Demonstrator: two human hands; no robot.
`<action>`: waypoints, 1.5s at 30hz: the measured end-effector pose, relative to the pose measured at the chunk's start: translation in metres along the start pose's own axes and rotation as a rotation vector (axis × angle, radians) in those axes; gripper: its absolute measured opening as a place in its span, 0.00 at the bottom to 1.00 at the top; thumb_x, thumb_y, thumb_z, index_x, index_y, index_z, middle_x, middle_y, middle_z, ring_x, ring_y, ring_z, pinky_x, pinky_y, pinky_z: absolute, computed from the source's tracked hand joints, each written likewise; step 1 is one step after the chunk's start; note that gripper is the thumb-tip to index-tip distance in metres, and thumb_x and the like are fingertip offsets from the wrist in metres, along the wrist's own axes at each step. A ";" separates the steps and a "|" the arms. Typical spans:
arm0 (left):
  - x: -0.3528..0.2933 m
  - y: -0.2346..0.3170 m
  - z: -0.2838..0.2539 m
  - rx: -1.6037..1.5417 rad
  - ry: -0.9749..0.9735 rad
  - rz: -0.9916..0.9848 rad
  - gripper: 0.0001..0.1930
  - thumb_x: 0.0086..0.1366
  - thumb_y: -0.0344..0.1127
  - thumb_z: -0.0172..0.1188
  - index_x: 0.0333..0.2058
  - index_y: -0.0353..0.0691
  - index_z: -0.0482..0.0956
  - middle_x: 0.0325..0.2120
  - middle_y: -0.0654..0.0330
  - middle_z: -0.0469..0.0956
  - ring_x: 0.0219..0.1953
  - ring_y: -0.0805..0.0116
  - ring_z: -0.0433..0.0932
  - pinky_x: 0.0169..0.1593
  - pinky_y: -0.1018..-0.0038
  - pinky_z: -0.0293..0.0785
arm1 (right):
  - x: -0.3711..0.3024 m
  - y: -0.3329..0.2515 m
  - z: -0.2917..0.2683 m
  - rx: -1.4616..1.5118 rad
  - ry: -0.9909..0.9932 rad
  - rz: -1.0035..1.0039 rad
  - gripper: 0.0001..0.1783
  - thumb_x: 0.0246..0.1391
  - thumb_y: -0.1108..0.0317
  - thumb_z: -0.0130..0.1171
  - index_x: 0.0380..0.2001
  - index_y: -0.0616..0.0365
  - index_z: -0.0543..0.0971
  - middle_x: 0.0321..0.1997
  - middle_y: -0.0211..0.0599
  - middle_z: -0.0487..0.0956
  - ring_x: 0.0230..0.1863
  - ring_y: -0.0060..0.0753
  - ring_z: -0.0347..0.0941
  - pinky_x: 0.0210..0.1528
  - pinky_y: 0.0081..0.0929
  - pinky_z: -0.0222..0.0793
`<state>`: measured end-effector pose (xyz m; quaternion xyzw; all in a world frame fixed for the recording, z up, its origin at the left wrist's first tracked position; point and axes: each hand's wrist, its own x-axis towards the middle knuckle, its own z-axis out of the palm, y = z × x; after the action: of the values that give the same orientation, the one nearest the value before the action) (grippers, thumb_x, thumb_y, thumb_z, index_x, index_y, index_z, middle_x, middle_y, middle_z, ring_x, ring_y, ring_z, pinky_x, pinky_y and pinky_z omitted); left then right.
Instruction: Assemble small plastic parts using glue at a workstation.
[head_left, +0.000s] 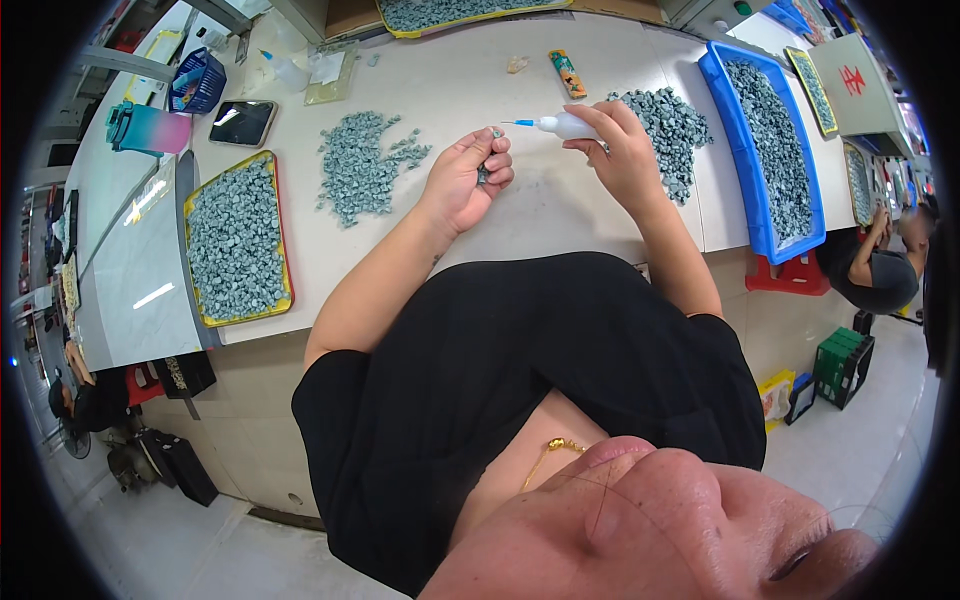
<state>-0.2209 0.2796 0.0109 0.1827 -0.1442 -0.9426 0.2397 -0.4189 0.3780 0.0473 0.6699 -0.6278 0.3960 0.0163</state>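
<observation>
My left hand [465,185] is raised over the table, thumb and finger pinched on a small grey-green piece [497,132]. More dark pieces [483,174] show under its curled fingers. In my right hand [627,158] is a small white squeeze bottle [572,125], tilted sideways. The bottle's blue needle tip [524,123] points left, close to the pinched piece; I cannot tell whether they touch. A loose heap of paler pieces [358,168] lies left of my left hand. Beside my right hand is a heap of darker, glossier pieces [672,130].
A yellow and red tray [287,262] full of pieces sits at the left, a blue bin [738,150] of darker pieces at the right. Farther back are a phone [243,123], a tumbler [150,130], a blue basket [197,80], another bottle [288,72] and an orange-green packet [567,74].
</observation>
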 end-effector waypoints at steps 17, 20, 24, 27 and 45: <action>-0.002 0.000 -0.002 0.033 0.021 0.004 0.08 0.70 0.36 0.49 0.37 0.36 0.67 0.28 0.64 0.67 0.24 0.79 0.60 0.30 0.82 0.61 | 0.008 -0.013 -0.004 -0.231 0.016 -0.169 0.19 0.39 0.72 0.66 0.40 0.48 0.81 0.34 0.33 0.74 0.33 0.36 0.72 0.36 0.32 0.69; -0.001 0.002 -0.002 0.037 0.028 0.000 0.08 0.70 0.35 0.49 0.37 0.36 0.67 0.28 0.64 0.67 0.24 0.79 0.61 0.30 0.82 0.61 | 0.009 -0.012 -0.004 -0.240 0.006 -0.178 0.19 0.40 0.73 0.65 0.41 0.47 0.81 0.34 0.32 0.74 0.35 0.37 0.72 0.37 0.33 0.69; 0.000 0.002 -0.004 0.044 0.018 0.005 0.08 0.70 0.35 0.49 0.38 0.35 0.67 0.28 0.64 0.67 0.24 0.79 0.61 0.30 0.82 0.61 | 0.012 -0.015 -0.006 -0.263 -0.004 -0.201 0.19 0.41 0.74 0.63 0.41 0.47 0.80 0.34 0.32 0.74 0.36 0.37 0.72 0.39 0.33 0.69; -0.001 0.002 -0.003 0.052 0.031 0.012 0.07 0.69 0.33 0.49 0.39 0.35 0.67 0.29 0.63 0.68 0.24 0.79 0.61 0.30 0.82 0.61 | 0.015 -0.017 -0.009 -0.298 -0.002 -0.236 0.19 0.42 0.75 0.61 0.41 0.47 0.80 0.35 0.32 0.74 0.37 0.36 0.72 0.40 0.33 0.69; -0.003 0.002 -0.003 0.091 0.037 0.038 0.08 0.69 0.32 0.49 0.41 0.33 0.68 0.30 0.62 0.69 0.24 0.78 0.61 0.31 0.81 0.61 | 0.019 -0.015 -0.012 -0.259 0.003 -0.213 0.19 0.41 0.75 0.62 0.40 0.48 0.80 0.33 0.31 0.74 0.36 0.35 0.73 0.39 0.33 0.69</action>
<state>-0.2161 0.2784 0.0095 0.2078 -0.1858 -0.9268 0.2518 -0.4146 0.3718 0.0729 0.7243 -0.5991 0.3088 0.1455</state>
